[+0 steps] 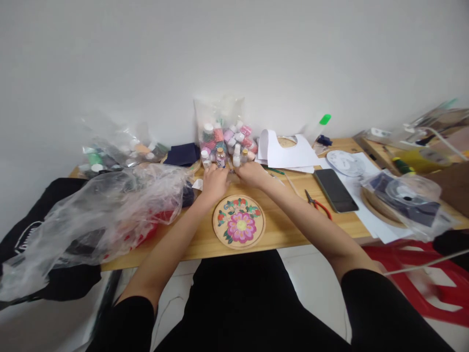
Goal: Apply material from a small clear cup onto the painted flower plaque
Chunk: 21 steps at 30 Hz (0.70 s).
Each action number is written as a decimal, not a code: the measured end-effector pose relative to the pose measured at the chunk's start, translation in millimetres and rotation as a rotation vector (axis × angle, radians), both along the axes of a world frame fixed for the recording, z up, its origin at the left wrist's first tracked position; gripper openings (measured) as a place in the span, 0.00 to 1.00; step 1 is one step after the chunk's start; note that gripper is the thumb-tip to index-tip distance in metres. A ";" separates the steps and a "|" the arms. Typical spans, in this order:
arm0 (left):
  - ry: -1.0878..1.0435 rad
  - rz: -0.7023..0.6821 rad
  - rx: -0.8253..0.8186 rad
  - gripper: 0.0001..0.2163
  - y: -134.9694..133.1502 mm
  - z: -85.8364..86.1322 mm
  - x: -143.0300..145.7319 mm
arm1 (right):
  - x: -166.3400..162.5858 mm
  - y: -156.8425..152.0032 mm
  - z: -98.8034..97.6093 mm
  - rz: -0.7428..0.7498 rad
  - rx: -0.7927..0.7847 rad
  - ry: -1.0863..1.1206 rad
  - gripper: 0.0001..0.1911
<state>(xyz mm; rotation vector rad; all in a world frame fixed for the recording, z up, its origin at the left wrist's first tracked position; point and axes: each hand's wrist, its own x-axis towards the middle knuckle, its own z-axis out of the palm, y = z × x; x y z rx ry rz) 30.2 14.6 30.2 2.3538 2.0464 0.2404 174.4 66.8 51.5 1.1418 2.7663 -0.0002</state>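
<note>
Reach: While the left forearm (175, 239) and right forearm (307, 216) stretch over the table (286, 238), the left hand (215, 181) and right hand (252, 173) sit low at its far side, a narrow gap between them.
Left hand: back uppermost, fingers bent down and out of sight; how far they part, or whether they grip anything, I can't say.
Beyond left hand: white-capped bottle (205, 159) far and slightly left; blue-marked bottle (220, 158) straight far of the knuckles. Left hand is the nearer for these 2.
Right hand: back uppermost, fingers curled under and hidden; spread and grip not readable.
Beyond right hand: white-topped bottle (236, 155) far and a little left; gold-capped bottle (245, 156) about straight far. Right hand is the nearer for these 2.
Bottle axes: all 4 upright, in a short row; lower parts partly hidden, so touching or apart is unclear.
Far backing: clear bag of jars (238, 137), behind the row, by the wall.
Painted board (242, 226): round, flat, near side of the hands, between the forearms; neither hand on it.
Right side: pliers (314, 201) and phone (336, 190), right of the right forearm.
Left side: crumpled plastic (135, 195), left of the left forearm.
</note>
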 end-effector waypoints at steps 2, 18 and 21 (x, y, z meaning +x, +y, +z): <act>-0.011 0.003 0.006 0.12 -0.8 1.1 -2.8 | 1.8 -3.1 8.2 -0.013 0.008 0.002 0.17; -0.494 -0.055 0.159 0.16 -34.1 -6.9 -21.6 | 16.5 -37.6 28.0 0.063 0.051 0.120 0.15; -0.640 -0.081 0.148 0.14 -55.8 -4.5 -19.9 | 24.0 -53.0 36.4 0.143 0.079 0.130 0.14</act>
